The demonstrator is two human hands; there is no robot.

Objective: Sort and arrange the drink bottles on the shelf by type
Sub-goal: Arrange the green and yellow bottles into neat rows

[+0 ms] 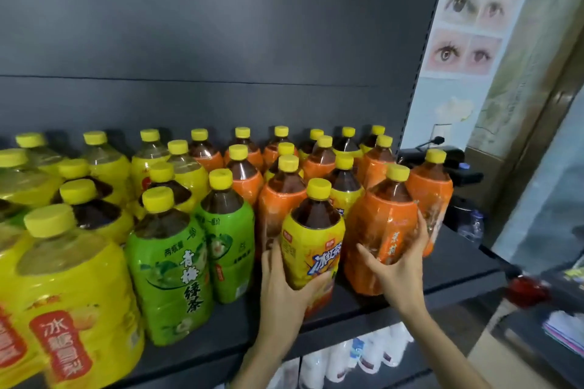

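Observation:
A dark shelf [448,275] carries many yellow-capped drink bottles. My left hand [284,290] grips a yellow-labelled iced tea bottle [313,246] at the shelf's front. My right hand [398,265] holds an orange-labelled bottle [379,230] just to its right, fingers wrapped around its lower body. More orange bottles [284,199] stand behind them, one [429,186] at the far right. Two green-labelled bottles [170,265] stand left of my left hand. Large yellow bottles [72,300] fill the left end.
The shelf's dark back panel [221,41] rises behind the bottles. White bottles [354,357] stand on the shelf below. To the right are a wall with eye posters [464,50], a clear water bottle [472,227] and a counter with a red object [527,290].

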